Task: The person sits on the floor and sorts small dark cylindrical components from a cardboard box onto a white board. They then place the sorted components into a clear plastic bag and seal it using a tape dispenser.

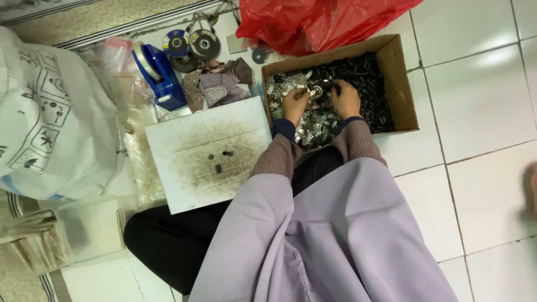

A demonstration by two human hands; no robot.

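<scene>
Down on the floor (481, 100), my cardboard box (398, 84) sits close so I can reach in; my left hand (295, 103) and right hand (345, 98) together pinch one small metal piece (316, 92) above the heap.

The person wears a long lilac garment (335, 235), brown ribbed sleeves (277, 156) with navy cuffs (283, 128), and black trousers (168, 240).

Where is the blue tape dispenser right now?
Head view, upper left: the blue tape dispenser stands on the floor beside the grinding discs, above the stained white board.
</scene>
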